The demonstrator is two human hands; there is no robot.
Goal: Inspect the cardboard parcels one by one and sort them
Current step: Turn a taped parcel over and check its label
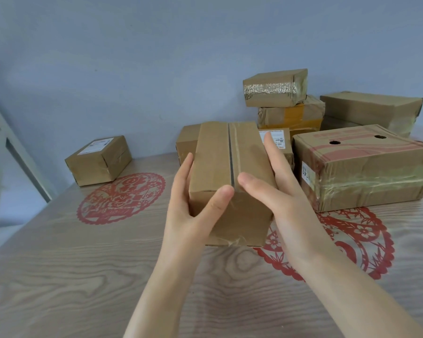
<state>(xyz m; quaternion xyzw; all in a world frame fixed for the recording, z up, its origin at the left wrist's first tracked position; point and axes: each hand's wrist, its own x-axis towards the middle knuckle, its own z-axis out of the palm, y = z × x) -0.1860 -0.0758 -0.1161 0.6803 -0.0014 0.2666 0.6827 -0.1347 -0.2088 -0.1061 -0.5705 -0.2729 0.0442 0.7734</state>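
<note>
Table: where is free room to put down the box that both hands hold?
The table is bare in front, near the person, and on the left, between the small box and the held box, where only a flat red paper cutout lies. The right back is crowded: the big box with holes and the stacked boxes behind it.

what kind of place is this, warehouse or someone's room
Likely an ordinary room or small office, not a warehouse: a wood-grain table with red paper-cut decals, a small pile of taped cardboard parcels against a plain wall.
</note>
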